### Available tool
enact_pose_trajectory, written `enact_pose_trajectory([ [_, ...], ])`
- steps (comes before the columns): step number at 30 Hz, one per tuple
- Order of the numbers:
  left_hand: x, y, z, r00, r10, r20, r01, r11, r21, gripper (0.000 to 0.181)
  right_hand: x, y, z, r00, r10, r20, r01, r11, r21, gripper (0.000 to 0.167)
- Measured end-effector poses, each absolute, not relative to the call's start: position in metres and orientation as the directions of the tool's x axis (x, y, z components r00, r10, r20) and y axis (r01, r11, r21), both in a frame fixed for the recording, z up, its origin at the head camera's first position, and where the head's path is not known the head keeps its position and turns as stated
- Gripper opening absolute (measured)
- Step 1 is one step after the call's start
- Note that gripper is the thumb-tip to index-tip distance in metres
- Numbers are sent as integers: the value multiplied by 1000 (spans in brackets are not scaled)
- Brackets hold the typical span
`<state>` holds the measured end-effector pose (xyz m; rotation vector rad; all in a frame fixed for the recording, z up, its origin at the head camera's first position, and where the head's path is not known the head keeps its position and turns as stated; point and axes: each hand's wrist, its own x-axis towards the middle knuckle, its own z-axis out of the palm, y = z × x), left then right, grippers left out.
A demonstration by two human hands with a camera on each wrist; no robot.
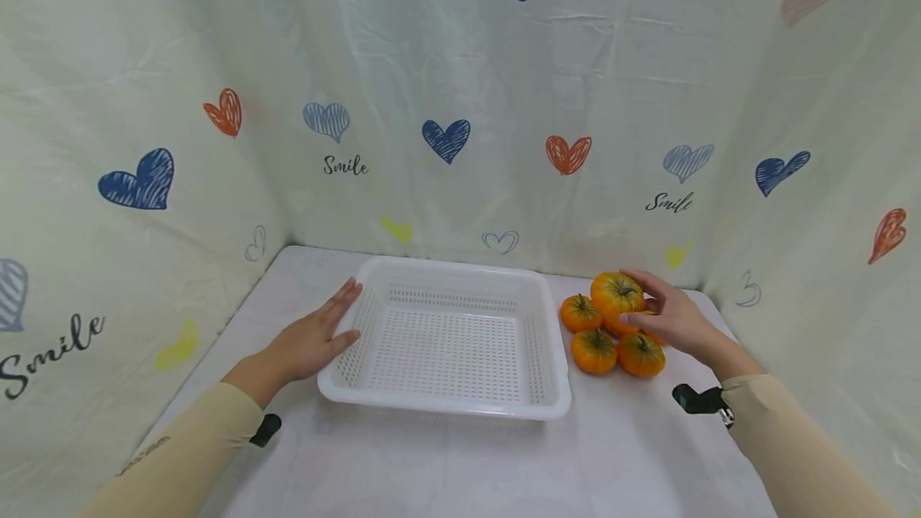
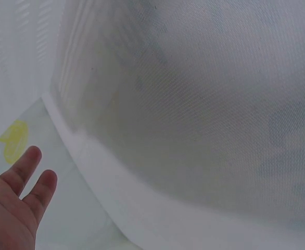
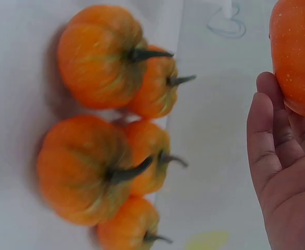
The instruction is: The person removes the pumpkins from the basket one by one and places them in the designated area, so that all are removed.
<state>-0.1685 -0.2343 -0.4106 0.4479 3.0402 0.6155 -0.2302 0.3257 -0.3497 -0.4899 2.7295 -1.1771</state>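
Observation:
A white perforated plastic basket [image 1: 446, 408] stands in the middle of the table. My left hand [image 1: 305, 342] lies against its left rim with fingers extended; the left wrist view shows part of that hand [image 2: 14, 203] beside the basket's outer wall. At the right, my right hand [image 1: 672, 316] holds a small orange pumpkin [image 1: 616, 298] between thumb and fingers. In the right wrist view this held pumpkin [image 3: 298, 57] is raised off the table, cut off by the frame edge. Several more pumpkins [image 1: 594, 352] sit clustered below it, one partly hidden by the right hand.
A white cloth covers the table [image 1: 446, 470]. Pale curtains [image 1: 460, 62] printed with hearts and "Smile" hang close behind and on both sides. The pumpkin cluster [image 3: 85, 169] sits to the right of the basket, near the table's back right corner.

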Motion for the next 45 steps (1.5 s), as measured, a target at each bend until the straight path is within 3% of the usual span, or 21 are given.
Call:
enact_pose_trajectory([
  [19,-172,-236,-412,-959,280,50,278,888,367,74,-203,405,-391,-986,-156,-64,-66,707,-704,82],
  [32,-171,-234,-411,-962,271,37,265,891,367,75,-197,429,-419,-986,-58,-157,70,707,-704,93],
  [45,-170,-234,-413,-963,268,37,262,891,370,75,-194,441,-437,-984,-20,-179,111,714,-691,89],
])
